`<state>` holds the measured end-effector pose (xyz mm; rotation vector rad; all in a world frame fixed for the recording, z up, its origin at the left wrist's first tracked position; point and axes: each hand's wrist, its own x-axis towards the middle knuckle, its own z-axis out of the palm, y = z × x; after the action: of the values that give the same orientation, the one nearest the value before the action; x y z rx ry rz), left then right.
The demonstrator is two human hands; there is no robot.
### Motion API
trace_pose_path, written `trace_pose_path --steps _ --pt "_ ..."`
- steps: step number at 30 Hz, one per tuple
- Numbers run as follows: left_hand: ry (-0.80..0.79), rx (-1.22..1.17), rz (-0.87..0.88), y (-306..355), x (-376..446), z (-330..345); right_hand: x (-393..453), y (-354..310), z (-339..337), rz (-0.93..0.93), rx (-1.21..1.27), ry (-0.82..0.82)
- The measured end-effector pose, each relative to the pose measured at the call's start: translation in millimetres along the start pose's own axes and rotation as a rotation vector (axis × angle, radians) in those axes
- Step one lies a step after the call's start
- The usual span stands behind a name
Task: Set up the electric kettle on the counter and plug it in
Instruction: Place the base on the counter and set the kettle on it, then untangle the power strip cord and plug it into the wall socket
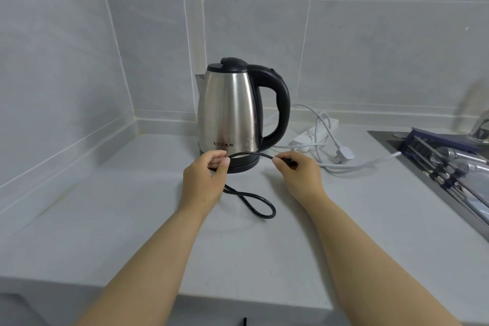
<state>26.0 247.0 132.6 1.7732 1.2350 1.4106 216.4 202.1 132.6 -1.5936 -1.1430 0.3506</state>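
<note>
Black cord (251, 154) stretched between both pinching hands (205, 180).

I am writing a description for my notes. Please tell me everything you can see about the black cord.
The black cord looks thin, round and rubbery. It runs from the kettle's base and lies in a loose loop on the counter. The left hand pinches it near the base; the right hand holds its far end, apparently the plug, mostly hidden. Between the hands it arches, raised.
</note>
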Motion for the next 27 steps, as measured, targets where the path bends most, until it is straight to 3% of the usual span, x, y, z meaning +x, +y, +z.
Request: trace_pose_path --steps 3,8,11,14,18,20,27 --pt "-0.035 0.001 0.142 8.3 -10.3 -3.5 5.4 7.7 1.3 -0.026 -0.170 -0.004" --pt "-0.273 0.140 0.624 24.0 -35.0 5.6 10.9 12.6 5.8 -0.125 -0.387 -0.044" --pt "-0.300 0.274 0.721 24.6 -37.6 17.5 10.2 15.5 5.4 -0.128 -0.494 -0.074" --pt "-0.306 0.263 0.740 21.7 -37.0 18.2 7.4 8.3 3.0 -0.177 -0.515 -0.064" --pt "-0.277 0.108 0.681 18.4 -35.4 8.5 18.8 -3.2 -21.6 -0.610 -0.510 0.350" --pt "-0.208 0.055 0.656 16.5 -31.9 5.9 30.0 6.2 -41.0 -0.665 -0.628 0.449" --pt "-0.125 -0.014 0.596 12.9 -22.8 9.7 48.8 42.4 -64.2 -0.043 -0.753 0.222"
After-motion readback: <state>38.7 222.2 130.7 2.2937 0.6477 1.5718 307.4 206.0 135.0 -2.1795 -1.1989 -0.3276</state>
